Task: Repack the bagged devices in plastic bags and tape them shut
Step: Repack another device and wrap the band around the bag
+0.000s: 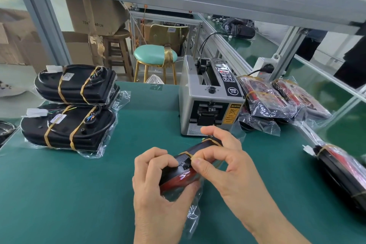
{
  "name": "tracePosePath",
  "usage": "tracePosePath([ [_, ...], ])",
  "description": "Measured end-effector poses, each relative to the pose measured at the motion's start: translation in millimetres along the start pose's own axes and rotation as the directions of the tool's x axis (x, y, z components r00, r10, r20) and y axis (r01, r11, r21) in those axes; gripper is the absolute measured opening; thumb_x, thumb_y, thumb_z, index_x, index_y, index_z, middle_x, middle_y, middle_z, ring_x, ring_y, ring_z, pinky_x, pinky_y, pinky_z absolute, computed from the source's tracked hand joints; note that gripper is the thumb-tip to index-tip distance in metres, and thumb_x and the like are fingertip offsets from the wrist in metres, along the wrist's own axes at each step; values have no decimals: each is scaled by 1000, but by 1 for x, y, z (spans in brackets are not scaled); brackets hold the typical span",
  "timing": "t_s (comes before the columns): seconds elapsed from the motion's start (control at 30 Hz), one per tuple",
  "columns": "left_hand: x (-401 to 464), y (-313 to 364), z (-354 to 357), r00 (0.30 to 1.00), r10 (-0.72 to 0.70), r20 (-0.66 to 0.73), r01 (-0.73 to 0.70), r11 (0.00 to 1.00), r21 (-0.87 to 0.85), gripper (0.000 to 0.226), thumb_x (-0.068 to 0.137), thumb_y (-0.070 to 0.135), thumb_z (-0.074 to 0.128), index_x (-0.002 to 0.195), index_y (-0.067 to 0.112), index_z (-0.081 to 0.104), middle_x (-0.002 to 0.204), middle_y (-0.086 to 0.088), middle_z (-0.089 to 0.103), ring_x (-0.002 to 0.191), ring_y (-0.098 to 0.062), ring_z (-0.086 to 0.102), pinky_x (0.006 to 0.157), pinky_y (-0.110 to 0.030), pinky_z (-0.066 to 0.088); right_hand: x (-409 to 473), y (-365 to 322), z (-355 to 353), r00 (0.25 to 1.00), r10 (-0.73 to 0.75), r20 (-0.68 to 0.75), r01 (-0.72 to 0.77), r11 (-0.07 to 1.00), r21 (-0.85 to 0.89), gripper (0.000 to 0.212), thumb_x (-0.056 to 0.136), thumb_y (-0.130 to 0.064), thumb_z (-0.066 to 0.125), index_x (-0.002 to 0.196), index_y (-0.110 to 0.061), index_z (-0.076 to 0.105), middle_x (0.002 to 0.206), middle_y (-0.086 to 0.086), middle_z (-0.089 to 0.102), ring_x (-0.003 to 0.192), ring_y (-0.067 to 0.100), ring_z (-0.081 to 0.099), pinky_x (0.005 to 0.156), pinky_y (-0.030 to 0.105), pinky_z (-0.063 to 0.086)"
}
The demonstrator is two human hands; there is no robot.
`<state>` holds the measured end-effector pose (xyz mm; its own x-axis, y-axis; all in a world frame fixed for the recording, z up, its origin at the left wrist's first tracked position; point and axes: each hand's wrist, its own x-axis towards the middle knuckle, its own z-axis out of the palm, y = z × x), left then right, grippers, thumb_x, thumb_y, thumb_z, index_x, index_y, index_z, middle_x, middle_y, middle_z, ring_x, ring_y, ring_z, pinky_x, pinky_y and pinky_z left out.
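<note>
I hold a black and red device [183, 177] wrapped in a clear plastic bag [193, 218] above the green mat. My left hand [158, 188] grips its near end from the left and below. My right hand [221, 158] reaches over the top, its thumb and forefinger pinching at a small piece of clear tape [186, 164] on the device's black face. Tan bands run around the device. The grey tape dispenser [210, 101] stands just behind my hands.
Two stacks of black banded devices [73, 125] lie on loose bags at the left. Bagged red devices [277, 99] are piled right of the dispenser. Another banded device [344, 172] lies at the right edge. A green stool [155, 55] stands beyond the bench.
</note>
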<state>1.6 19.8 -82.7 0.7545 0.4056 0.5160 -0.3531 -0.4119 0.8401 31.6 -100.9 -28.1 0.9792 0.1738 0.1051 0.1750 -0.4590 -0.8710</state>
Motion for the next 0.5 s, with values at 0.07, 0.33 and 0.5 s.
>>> tracePosePath([
  [0.07,-1,-1,0,1000,-6,8,6,1000,12,51,50,29,84,90,40,55,113,19,46,98,-25,55,71,-46,54,0,0,0,1000,-1,6,1,1000,5,12,80,-28,74,72,-36,72,128,-37,42,130,-11,28,111,27,20],
  [0.33,-1,0,1,999,35,26,-36,999,32,48,51,25,82,90,41,60,115,12,46,102,-27,54,73,-47,54,-2,-1,-2,1000,-4,17,4,1000,-3,14,82,-24,72,71,-34,72,120,-37,45,123,-12,35,87,-6,21],
  [0.5,0,-1,1,998,63,20,-63,997,37,42,52,24,82,88,35,63,114,2,48,99,-28,53,71,-48,53,-3,-1,-1,1000,-10,15,10,1000,0,12,80,-26,72,70,-32,71,118,-35,46,121,-8,39,86,-5,22],
])
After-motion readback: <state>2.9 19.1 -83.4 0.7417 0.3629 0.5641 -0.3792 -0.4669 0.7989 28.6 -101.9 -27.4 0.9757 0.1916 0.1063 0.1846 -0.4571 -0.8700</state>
